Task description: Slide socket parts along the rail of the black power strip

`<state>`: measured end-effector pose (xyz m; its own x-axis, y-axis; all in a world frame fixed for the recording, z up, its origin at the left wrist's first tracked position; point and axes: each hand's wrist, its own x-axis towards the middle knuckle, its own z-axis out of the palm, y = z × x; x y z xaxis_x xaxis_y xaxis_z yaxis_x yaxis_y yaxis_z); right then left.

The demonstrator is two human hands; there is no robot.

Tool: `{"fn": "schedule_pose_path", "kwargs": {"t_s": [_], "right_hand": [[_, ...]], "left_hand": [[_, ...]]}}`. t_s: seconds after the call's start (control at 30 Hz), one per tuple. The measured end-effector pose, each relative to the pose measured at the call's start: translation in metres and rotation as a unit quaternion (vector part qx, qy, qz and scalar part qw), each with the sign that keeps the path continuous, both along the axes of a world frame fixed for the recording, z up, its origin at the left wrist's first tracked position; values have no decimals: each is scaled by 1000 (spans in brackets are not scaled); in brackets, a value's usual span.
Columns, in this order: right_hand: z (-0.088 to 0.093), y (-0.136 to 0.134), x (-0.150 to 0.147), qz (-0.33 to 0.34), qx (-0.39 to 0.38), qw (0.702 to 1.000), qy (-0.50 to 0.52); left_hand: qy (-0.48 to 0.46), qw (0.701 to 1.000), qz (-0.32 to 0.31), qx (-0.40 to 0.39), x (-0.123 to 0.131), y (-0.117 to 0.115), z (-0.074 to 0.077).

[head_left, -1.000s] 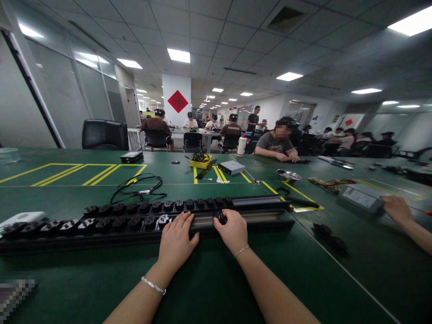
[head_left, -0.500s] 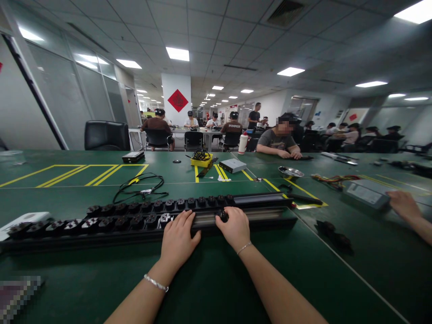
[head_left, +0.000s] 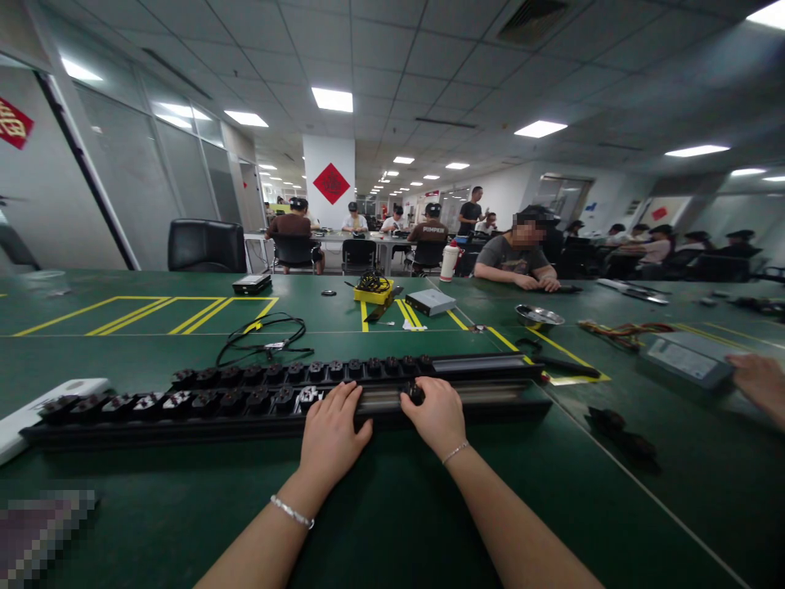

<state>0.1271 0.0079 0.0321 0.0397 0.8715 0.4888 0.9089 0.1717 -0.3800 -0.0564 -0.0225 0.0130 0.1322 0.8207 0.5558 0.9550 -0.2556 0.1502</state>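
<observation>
Fingers (head_left: 347, 397) beside plugs (head_left: 231, 401), cable (head_left: 275, 347) beyond

Shows a black track rail (head_left: 184, 433) lying crosswise, lined leftward with plug modules (head_left: 230, 402); has a dark block (head_left: 416, 394) at bare channel.

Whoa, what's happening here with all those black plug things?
A person is busy at the nearer black rail on the green table. The right hand holds a small black piece at the rail's bare stretch, while the left hand rests on the rail beside the last of a row of pronged plugs. A second rail lies just behind, also partly filled with plugs. Off to the right, someone else's hand is beside a grey power supply.
</observation>
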Motion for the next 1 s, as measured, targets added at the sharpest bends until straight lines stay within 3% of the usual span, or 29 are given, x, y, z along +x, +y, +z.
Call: {"fn": "schedule_pose_path", "kwargs": {"t_s": [1.0], "right_hand": [[5,-3,4,15,-12,999,-32]], "left_hand": [[-10,1000,-4,1,0,-1,1]]}}
